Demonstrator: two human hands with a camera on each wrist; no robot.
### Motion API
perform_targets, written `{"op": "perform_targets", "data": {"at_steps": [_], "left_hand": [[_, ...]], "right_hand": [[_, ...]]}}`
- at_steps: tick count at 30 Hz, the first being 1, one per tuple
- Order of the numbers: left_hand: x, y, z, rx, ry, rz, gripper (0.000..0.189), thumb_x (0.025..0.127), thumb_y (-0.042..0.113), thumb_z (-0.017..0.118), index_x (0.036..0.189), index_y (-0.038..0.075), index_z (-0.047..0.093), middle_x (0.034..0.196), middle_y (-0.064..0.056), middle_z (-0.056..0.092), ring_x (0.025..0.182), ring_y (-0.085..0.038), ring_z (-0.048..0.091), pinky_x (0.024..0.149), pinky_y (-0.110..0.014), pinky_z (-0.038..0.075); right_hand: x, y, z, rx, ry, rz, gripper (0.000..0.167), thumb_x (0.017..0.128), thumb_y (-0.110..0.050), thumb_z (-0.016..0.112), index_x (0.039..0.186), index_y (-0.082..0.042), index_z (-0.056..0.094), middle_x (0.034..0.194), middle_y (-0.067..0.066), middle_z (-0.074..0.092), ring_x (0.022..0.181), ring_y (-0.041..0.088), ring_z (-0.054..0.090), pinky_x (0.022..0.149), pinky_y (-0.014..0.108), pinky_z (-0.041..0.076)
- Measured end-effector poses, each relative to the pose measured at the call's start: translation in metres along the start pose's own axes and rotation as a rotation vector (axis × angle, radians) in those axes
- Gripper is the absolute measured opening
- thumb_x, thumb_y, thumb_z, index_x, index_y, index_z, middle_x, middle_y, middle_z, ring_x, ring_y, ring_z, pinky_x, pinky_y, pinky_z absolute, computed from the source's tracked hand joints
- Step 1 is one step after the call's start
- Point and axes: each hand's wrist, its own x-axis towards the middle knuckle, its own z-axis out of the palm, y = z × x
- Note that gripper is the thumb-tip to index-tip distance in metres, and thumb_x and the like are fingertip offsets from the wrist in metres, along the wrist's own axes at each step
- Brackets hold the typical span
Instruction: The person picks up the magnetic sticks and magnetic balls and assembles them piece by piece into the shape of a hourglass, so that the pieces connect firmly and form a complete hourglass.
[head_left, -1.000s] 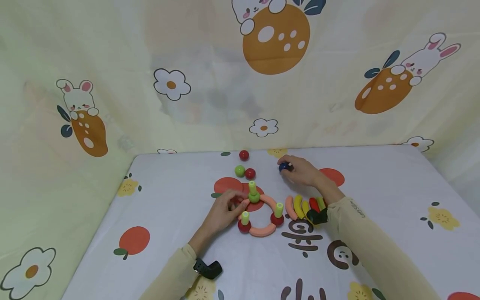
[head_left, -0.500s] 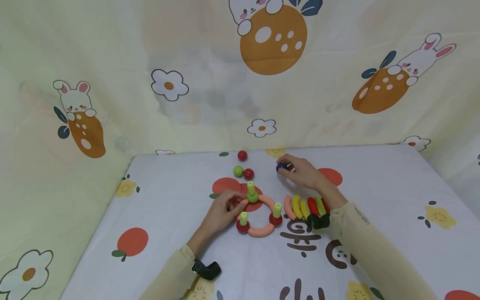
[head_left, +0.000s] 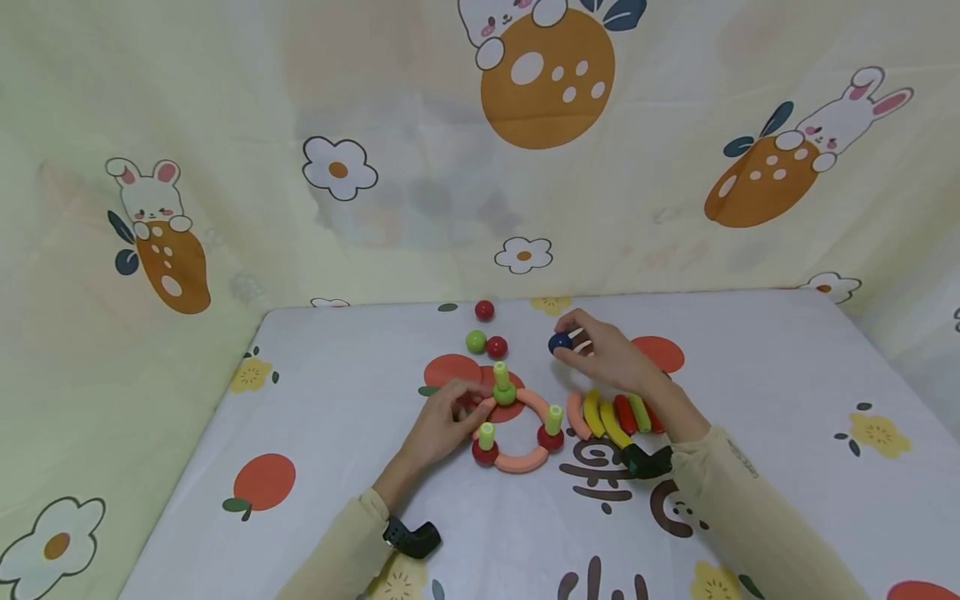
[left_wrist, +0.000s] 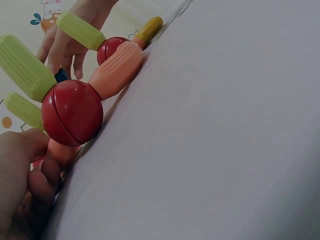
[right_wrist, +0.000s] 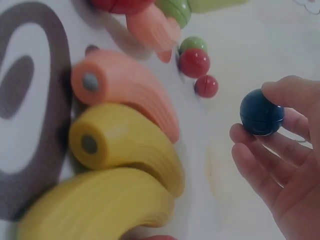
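Observation:
A ring of curved pink rods joined by balls lies on the table. Two of its balls are red and one is green, each with a light green rod standing on it. My left hand holds the pink rod at the ring's left side, its fingers partly covering that rod. Farther back and to the right, my right hand pinches a dark blue ball between thumb and fingers. Several sticks, among them a curved yellow stick, lie in a row below the right hand.
Behind the ring sit a loose green ball, a red ball and another red ball. The right wrist's black camera overlaps the row's near end. A printed cloth wall rises at the table's back edge.
My right hand has shifted slightly toward me, turning the blue ball out to its fingertips. More of the stick row shows beside that wrist. The left hand stays on the ring.

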Motion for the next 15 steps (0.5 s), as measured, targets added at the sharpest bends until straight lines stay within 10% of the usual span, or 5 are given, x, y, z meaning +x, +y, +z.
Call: {"op": "perform_targets", "data": {"at_steps": [15], "left_hand": [[0.0,-0.002,0.001,0.001,0.001,0.003,0.022,0.091,0.031,0.062,0.111,0.023,0.062,0.092,0.008,0.057,0.065,-0.008,0.05,0.056,-0.019,0.044]], "right_hand": [[-0.023,-0.015,0.006,0.024,0.027,-0.042,0.035,0.09,-0.028,0.064,0.119,-0.019,0.046,0.113,0.007,0.061,0.104,0.024,0.061,0.088,0.042,0.052]]}}
